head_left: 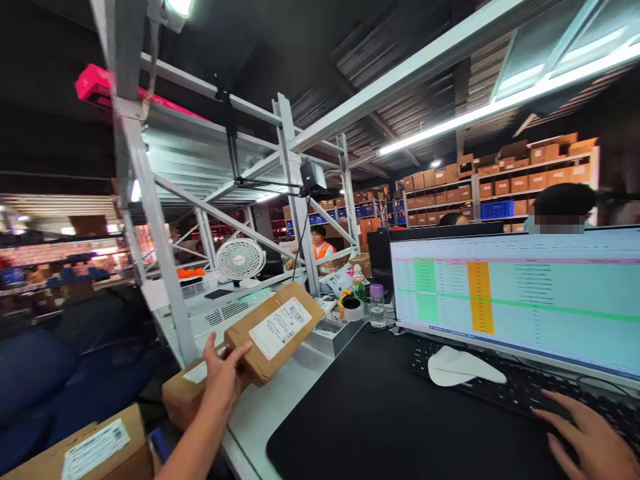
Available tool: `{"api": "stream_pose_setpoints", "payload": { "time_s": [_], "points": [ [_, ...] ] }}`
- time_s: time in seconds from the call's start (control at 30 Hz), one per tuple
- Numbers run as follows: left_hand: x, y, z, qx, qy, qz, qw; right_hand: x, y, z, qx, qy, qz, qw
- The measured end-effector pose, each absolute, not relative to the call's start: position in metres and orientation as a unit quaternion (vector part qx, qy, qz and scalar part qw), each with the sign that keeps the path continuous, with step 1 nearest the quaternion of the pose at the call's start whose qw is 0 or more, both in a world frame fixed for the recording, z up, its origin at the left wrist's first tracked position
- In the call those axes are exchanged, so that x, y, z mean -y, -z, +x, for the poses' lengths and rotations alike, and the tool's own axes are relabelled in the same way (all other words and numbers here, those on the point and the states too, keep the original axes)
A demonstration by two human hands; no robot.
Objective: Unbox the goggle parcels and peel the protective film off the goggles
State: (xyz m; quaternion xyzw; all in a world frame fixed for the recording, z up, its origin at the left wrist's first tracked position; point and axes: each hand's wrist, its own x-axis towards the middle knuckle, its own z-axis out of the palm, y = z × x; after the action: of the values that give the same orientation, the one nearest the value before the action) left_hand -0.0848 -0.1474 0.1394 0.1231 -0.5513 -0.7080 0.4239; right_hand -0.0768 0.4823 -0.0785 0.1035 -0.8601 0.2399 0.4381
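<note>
I hold the cardboard box (275, 332) tilted above the left part of the desk (255, 415), just left of the black desk mat (370, 403), its shipping label (281, 327) turned towards my head camera, probably so the print stays readable. My left hand (223, 380) is clamped on its near left end: the thumb lies over the label side, the index finger sticks out apart, and the other fingers are hidden, presumably bearing the weight from beneath. Whether the box also leans on the second carton (181, 400) below, I cannot tell. My right hand (593, 433) is at the keyboard (525, 395), fingers apart and free of any load; I cannot tell whether they press a key. Behind the keys stands the monitor (520, 293), showing a spreadsheet. Past the box, a tape roll (357, 312) and a purple-capped bottle (377, 310) sit beside the monitor, seemingly parked out of the way. A third carton (133, 457) lies at lower left, label up.
</note>
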Motion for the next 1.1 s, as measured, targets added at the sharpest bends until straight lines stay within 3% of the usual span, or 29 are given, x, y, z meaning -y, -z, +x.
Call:
{"api": "stream_pose_setpoints", "payload": {
  "time_s": [0.2, 0.43, 0.63, 1.1],
  "points": [
    [0.001, -0.124, -0.098, 0.530, 0.828, 0.034, 0.178, -0.383, 0.033, -0.020, 0.867, -0.453, 0.107, 0.176],
    [-0.134, -0.087, -0.071, 0.528, 0.849, -0.031, -0.017, -0.352, 0.005, 0.008, 0.640, -0.748, 0.178, 0.000],
    [-0.174, -0.052, -0.048, 0.632, 0.763, -0.131, -0.033, -0.361, 0.004, -0.001, 0.476, -0.869, 0.122, 0.052],
    [-0.147, 0.000, -0.077, 0.605, 0.723, -0.197, -0.269, -0.393, -0.036, 0.001, 0.570, -0.812, 0.079, 0.094]
  ]
}}
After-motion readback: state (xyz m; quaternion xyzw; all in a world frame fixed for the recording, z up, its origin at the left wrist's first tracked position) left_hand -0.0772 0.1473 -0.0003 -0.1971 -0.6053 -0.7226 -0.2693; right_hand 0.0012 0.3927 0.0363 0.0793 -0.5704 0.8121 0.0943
